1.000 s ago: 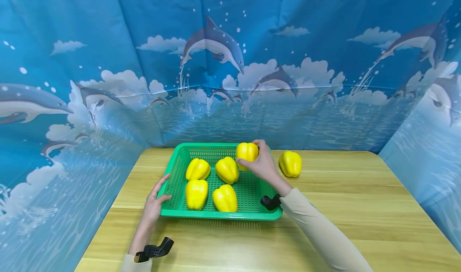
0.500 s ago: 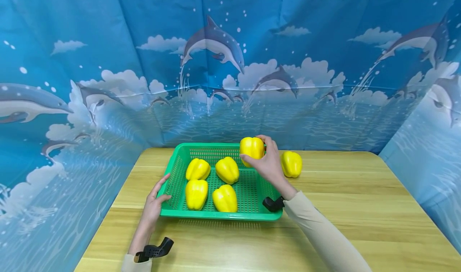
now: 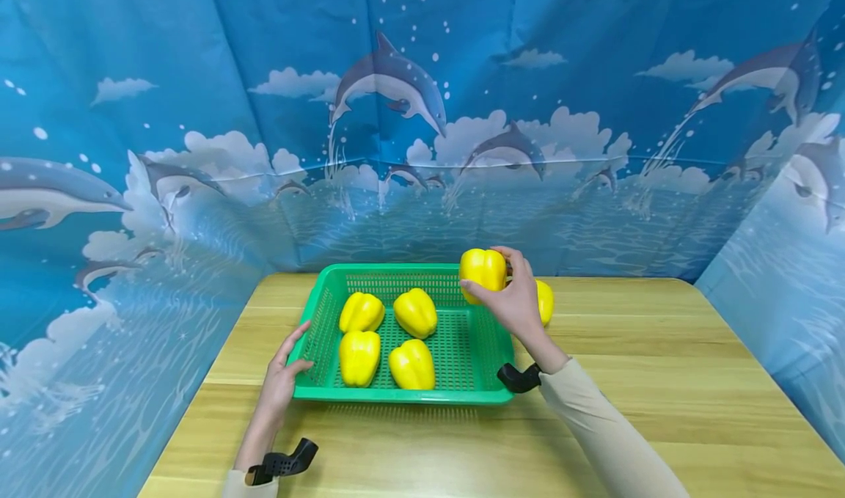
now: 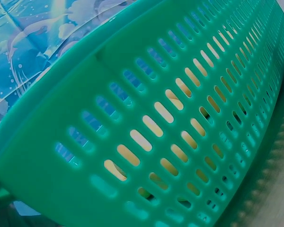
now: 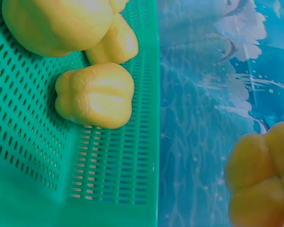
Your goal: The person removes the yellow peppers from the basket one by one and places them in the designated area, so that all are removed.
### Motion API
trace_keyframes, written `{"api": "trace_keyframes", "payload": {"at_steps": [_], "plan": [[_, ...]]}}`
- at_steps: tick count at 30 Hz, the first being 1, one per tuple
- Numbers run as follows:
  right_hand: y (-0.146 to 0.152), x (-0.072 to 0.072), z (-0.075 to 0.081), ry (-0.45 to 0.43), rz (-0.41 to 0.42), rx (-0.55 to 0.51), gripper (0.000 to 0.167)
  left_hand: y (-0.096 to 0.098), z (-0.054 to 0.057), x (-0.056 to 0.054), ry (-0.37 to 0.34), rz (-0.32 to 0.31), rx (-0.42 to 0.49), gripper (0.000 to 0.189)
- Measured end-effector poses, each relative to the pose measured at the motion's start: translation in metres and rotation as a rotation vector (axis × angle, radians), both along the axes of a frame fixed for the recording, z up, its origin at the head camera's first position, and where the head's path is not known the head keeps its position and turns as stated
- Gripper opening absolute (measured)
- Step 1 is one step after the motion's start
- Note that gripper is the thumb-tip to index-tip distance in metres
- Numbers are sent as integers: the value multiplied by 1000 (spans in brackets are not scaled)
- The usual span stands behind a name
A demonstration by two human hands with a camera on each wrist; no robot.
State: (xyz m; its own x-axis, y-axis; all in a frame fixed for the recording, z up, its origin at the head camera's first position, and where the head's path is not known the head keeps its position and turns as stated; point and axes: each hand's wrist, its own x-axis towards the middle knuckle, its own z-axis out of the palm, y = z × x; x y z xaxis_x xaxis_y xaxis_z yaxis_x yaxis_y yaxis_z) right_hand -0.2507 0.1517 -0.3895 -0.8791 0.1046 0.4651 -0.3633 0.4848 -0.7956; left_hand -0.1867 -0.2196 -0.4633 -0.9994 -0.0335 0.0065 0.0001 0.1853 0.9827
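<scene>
1. Head view: The step in hand appears to be moving a yellow pepper (image 3: 483,272) at the far right corner of the green basket (image 3: 403,395). The right hand (image 3: 515,296) has its fingers clamped on it. The left hand (image 3: 277,384) steadies the basket's left side, fingers mostly straight, thumb apart. Count: six peppers, namely four in the basket, one held, and one on the counter (image 3: 660,381), partly hidden behind the right hand; one basket, two hands. The next move, I judge, calls for a steady grip and clearance over the rim.

2. Left wrist view: One basket wall, yellow showing through its slots; peppers cannot be counted here. The left fingers do not show.

3. Right wrist view: Three peppers plainly inside the basket, plus a yellow sliver at the top edge; the held one is at lower right, beyond the rim.
</scene>
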Motion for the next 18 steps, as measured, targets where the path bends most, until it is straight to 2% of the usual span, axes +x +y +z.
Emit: {"api": "trace_keyframes", "payload": {"at_steps": [9,18], "plan": [[30,5,-2,-5,-69,-20,72,0,1,2,-4,-5,-7,61],[59,5,-15,-44,-125,-19,74,-2,1,0,-4,-20,-16,61]]}}
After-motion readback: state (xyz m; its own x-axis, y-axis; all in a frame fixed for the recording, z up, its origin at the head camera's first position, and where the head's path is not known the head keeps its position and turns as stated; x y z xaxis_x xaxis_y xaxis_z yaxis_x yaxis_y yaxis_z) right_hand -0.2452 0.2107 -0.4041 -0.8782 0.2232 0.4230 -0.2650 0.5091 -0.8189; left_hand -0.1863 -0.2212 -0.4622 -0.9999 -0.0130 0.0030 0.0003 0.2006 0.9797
